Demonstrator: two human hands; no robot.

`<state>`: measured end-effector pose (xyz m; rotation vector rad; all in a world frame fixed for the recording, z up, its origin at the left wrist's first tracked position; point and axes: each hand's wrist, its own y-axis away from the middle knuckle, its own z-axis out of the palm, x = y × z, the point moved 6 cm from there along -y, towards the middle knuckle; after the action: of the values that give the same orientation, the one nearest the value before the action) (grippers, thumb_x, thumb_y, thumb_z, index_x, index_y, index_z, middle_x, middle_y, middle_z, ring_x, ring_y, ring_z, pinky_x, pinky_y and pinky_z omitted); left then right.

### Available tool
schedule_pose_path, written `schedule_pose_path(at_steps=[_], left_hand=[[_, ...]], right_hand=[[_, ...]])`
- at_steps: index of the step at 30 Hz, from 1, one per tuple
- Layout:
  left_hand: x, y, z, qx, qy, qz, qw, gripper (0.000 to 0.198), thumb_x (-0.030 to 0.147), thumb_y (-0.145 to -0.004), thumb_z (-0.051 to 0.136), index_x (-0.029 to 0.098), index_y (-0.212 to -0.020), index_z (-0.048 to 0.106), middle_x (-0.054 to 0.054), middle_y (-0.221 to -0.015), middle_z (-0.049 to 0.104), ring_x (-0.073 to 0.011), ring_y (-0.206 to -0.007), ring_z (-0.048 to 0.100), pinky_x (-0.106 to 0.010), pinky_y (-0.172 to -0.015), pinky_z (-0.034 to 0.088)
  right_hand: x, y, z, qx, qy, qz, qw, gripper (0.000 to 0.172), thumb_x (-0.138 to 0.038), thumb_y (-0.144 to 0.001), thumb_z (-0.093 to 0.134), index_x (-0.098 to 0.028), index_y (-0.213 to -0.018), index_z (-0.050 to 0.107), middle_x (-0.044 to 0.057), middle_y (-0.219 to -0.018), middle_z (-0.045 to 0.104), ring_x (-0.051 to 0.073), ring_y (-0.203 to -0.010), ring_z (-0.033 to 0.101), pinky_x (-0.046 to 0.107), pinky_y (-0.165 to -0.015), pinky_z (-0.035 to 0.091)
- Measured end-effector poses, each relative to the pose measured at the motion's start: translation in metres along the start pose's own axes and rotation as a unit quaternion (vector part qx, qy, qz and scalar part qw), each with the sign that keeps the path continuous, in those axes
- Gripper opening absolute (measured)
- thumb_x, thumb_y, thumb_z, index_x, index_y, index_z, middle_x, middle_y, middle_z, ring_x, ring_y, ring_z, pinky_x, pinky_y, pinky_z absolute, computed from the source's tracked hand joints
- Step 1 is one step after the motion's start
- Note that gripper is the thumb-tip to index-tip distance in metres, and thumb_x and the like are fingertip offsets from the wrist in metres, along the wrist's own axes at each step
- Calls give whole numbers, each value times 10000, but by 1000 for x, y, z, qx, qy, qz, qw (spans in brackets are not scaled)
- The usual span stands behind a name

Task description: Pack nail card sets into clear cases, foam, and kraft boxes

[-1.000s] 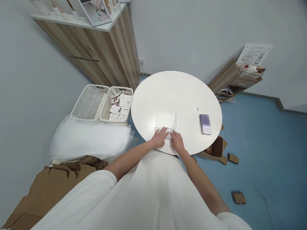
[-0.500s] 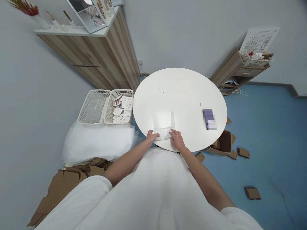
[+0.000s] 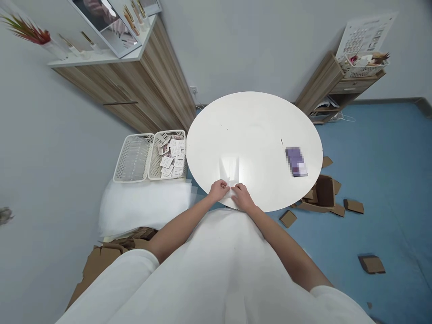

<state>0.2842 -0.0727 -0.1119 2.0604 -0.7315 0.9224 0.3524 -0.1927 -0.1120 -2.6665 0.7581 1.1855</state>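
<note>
Near the front edge of the round white table (image 3: 256,135) lies a translucent white wrapping sheet (image 3: 231,182). Its sides are folded inward, and two narrow flaps stretch toward the far side. My left hand (image 3: 219,190) has its fingers curled and pinched on the left part of the sheet. Close beside it, my right hand (image 3: 242,196) presses and grips the right part with bent fingers. The fingertips of both hands nearly meet over the sheet. Whatever the folded sheet may enclose is hidden.
At the right of the table lies a blurred purple item (image 3: 296,161). Left of the table stand a basket of printed cards (image 3: 173,155) and a basket of clear plastic pieces (image 3: 134,157), above stacked translucent sheets (image 3: 145,202). A cardboard box (image 3: 320,193) and cardboard pieces rest on the floor.
My hands have come closer together, the left one moving right. The sheet's left side is now folded inward, making it narrower. The camera view has shifted slightly.
</note>
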Motion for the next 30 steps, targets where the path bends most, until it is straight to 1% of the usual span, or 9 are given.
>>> schedule_pose_path(at_steps=[4,8,11,13,17,20,23,26,30], left_hand=[[7,-2,14,-17,-55,-4,998,125,279,-707,562,180,-781,572,-11,-704,590,-132,-650,550,-260,-622,455],[4,5,17,-39,-81,5,996,209,225,-771,462,177,-919,602,-41,-849,619,-158,-774,578,-286,-719,468],[6,10,15,-31,-148,54,987,289,149,-784,398,182,-989,599,-57,-948,587,-170,-860,564,-318,-795,452],[9,13,13,-14,-206,88,974,304,137,-760,435,185,-1023,579,-71,-1001,554,-196,-930,534,-355,-830,436],[8,18,5,39,-265,130,955,424,200,-728,524,163,-1146,467,-116,-1172,461,-256,-1113,414,-414,-904,385],[7,21,5,5,-263,190,946,440,239,-759,497,152,-1182,414,-134,-1268,391,-251,-1202,331,-423,-976,325],[7,23,4,-36,-256,240,936,533,307,-716,550,158,-1200,383,-139,-1284,370,-266,-1220,302,-444,-993,302],[10,21,3,-69,-254,274,925,659,349,-607,647,146,-1181,393,-147,-1259,381,-293,-1195,317,-456,-990,302],[14,19,10,-109,-249,306,913,600,225,-586,629,147,-1146,428,-132,-1213,424,-278,-1149,364,-432,-983,315]], right_hand=[[3,-3,1,34,-104,61,992,480,-200,-677,542,-199,-1145,433,60,-1017,521,189,-955,497,370,-854,416],[7,-7,0,41,-149,93,984,385,-180,-745,416,-192,-1129,434,37,-951,563,154,-886,529,326,-814,431],[2,-11,-1,47,-93,84,991,377,-131,-746,378,-182,-1111,459,53,-946,556,170,-884,516,335,-803,430],[-4,-13,0,44,-30,62,997,398,-102,-728,388,-174,-1110,473,81,-988,533,196,-925,490,349,-813,421],[-18,-11,5,-13,79,-6,997,488,-91,-702,423,-163,-1184,447,121,-1075,490,237,-936,457,374,-814,405],[-21,-5,6,-61,129,-54,988,641,-146,-654,528,-160,-1271,354,146,-1265,374,271,-994,428,391,-832,388],[-16,-5,2,-89,164,-48,981,707,-228,-643,593,-201,-1291,311,131,-1388,236,302,-1064,395,407,-823,382],[-12,-9,-1,-114,188,-50,974,629,-235,-671,573,-197,-1257,349,133,-1378,273,298,-1090,387,410,-835,372],[-9,-7,-6,-136,201,-79,967,593,-217,-640,565,-166,-1209,406,143,-1311,370,301,-1111,373,424,-894,329]])
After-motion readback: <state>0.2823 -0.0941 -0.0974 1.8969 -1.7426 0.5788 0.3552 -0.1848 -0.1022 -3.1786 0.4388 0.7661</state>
